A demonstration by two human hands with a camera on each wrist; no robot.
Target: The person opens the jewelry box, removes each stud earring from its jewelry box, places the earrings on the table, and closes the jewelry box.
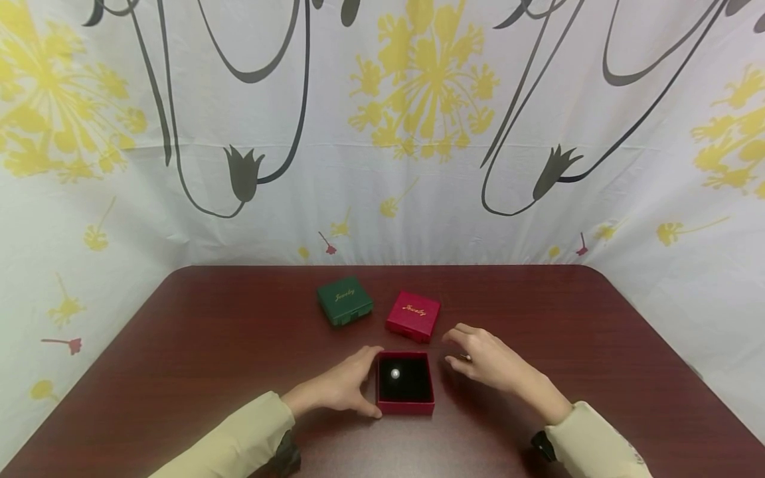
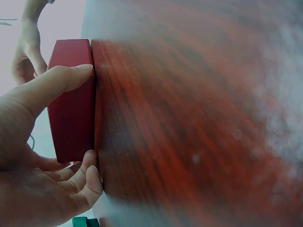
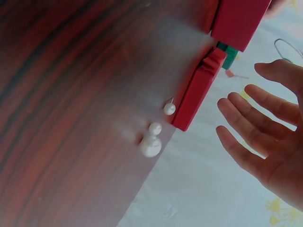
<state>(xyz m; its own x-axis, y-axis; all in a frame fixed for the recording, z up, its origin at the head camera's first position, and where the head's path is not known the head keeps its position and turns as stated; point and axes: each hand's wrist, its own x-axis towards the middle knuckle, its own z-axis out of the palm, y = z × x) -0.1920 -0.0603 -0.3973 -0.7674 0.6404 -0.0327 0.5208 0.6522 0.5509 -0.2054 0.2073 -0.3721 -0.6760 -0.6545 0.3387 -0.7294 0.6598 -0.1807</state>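
Note:
My left hand (image 1: 342, 384) holds the left side of an open red jewelry box (image 1: 406, 409), thumb on the near side and fingers round the far side. On the box's black lining (image 1: 418, 385) sits one pearl (image 1: 395, 374). Right of the box, my right hand (image 1: 493, 362) hovers above the table with loosely bent fingers. Nothing lies in its grasp in the right wrist view. Below it there, a pearl earring (image 3: 169, 109) with a thin post, a small pearl (image 3: 155, 128) and a larger pearl (image 3: 151, 146) lie on the table. The hand mostly hides them in the head view.
Behind the open box, a flat red box (image 1: 415, 315) lettered "Jewelry" lies at an angle. A closed green box (image 1: 344, 301) lies left of it. The dark wooden table (image 1: 197, 345) ends at a patterned white curtain (image 1: 335, 179).

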